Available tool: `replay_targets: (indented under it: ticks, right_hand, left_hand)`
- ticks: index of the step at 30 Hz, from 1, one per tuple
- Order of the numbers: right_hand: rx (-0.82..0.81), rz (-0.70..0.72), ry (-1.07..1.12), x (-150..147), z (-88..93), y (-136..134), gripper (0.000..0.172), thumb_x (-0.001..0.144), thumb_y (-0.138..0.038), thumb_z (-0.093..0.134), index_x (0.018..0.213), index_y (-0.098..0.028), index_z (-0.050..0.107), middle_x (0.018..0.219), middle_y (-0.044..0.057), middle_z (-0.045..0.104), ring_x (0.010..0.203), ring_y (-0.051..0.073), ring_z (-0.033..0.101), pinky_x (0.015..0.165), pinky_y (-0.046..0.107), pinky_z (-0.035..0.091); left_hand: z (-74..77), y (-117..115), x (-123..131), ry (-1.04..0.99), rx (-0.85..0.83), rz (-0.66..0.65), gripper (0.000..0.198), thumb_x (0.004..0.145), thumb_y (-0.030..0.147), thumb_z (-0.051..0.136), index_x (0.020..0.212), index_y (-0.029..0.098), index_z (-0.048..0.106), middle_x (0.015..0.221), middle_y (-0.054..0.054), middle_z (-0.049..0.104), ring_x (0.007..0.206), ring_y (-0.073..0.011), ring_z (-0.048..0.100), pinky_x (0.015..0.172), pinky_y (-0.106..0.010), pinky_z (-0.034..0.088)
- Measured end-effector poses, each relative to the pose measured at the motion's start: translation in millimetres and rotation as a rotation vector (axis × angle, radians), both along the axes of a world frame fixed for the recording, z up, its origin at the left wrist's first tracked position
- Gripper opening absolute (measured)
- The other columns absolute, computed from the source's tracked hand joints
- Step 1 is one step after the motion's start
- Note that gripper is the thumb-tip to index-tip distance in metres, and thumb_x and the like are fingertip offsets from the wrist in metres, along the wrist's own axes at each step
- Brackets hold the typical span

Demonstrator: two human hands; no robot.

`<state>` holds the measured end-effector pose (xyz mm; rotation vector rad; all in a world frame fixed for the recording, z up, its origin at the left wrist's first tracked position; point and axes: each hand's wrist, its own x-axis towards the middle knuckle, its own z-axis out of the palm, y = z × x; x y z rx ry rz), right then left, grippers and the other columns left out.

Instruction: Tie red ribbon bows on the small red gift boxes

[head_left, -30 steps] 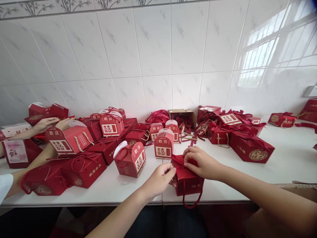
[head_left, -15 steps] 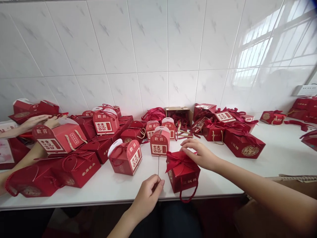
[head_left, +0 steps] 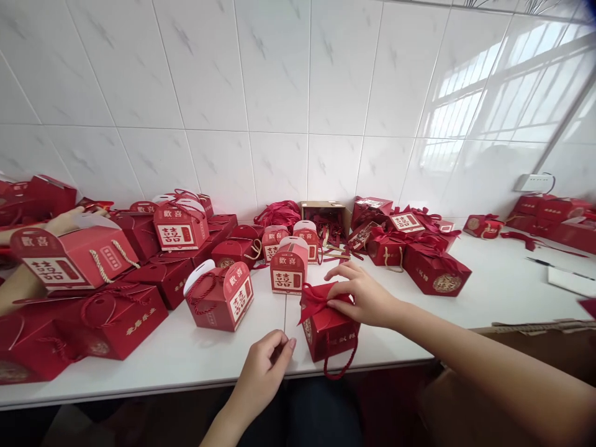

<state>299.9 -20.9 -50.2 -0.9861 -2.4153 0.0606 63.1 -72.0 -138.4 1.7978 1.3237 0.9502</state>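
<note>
A red gift box (head_left: pixel 331 334) tied with a red ribbon bow (head_left: pixel 316 305) stands at the front of the table. Its twisted red cord handle (head_left: pixel 342 371) hangs down the side facing me. My right hand (head_left: pixel 365 297) is on top of it, thumb and a finger closed on the bow. To the left of the box, apart from it, my left hand (head_left: pixel 266 363) rests by the table edge with its fingers curled in and nothing visible in them. A red-and-white double-happiness box (head_left: pixel 218 299) with a cord sits farther left, and another such box (head_left: pixel 288 270) stands behind.
Several red boxes (head_left: pixel 125 320) crowd the left, where another person's hand (head_left: pixel 65 220) works. At the back are a ribbon pile (head_left: pixel 278 214) and an open carton (head_left: pixel 326 206). Ribboned boxes (head_left: pixel 435 267) stand right, beyond them a pen (head_left: pixel 559 268). A cardboard box (head_left: pixel 535 347) lies below the edge.
My right hand has come down from above the box onto its bow, and its fingers have closed there. The view has turned slightly right. My left hand keeps its curled pose.
</note>
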Motion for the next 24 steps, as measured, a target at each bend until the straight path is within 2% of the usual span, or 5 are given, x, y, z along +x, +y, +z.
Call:
replay_targets:
  ticks: [8,14,19,21,24]
  right_hand:
    - [0.014,-0.157,-0.042,14.2,20.0,13.5,0.010,0.080,-0.024,0.059,0.076,-0.021,0.067,0.115,0.008,0.056,0.109,0.027,0.046,0.093,0.049,0.039]
    - [-0.047,-0.535,-0.130,75.9,70.4,37.4,0.017,0.079,-0.031,0.057,0.076,-0.020,0.070,0.121,0.010,0.053,0.115,0.032,0.043,0.099,0.053,0.033]
    - [0.063,-0.938,-0.190,144.0,110.2,59.5,0.026,0.080,-0.035,0.053,0.087,-0.018,0.071,0.124,0.012,0.051,0.118,0.037,0.037,0.093,0.056,0.036]
    - [0.163,-1.051,-0.237,167.5,112.0,70.7,0.026,0.080,-0.035,0.052,0.088,-0.017,0.070,0.128,0.013,0.047,0.122,0.039,0.032,0.093,0.057,0.035]
    - [0.186,-1.154,-0.140,192.6,93.2,88.1,0.030,0.084,-0.034,0.045,0.088,-0.014,0.068,0.135,0.016,0.040,0.126,0.040,0.027,0.094,0.059,0.032]
  left_hand:
    - [-5.2,2.6,0.3,0.003,0.051,0.018,0.039,0.086,0.049,0.042,0.063,0.019,0.036,0.060,0.003,0.034,0.058,-0.0126,0.034,0.056,-0.023,0.030]
    - [-7.8,5.1,-2.0,-0.010,0.074,0.014,0.040,0.085,0.050,0.044,0.061,0.019,0.037,0.059,0.003,0.033,0.056,-0.0122,0.034,0.053,-0.023,0.030]
    - [-11.1,6.1,-2.2,0.020,0.051,0.000,0.040,0.083,0.052,0.047,0.061,0.019,0.040,0.058,0.003,0.035,0.056,-0.0120,0.034,0.053,-0.022,0.030]
    - [-10.7,6.1,-1.6,0.027,0.049,0.002,0.040,0.082,0.052,0.047,0.061,0.019,0.040,0.058,0.003,0.035,0.056,-0.0119,0.033,0.052,-0.022,0.030]
    - [-9.6,6.0,-1.1,0.037,0.045,0.001,0.040,0.082,0.052,0.047,0.062,0.019,0.040,0.058,0.003,0.037,0.056,-0.0120,0.034,0.053,-0.023,0.031]
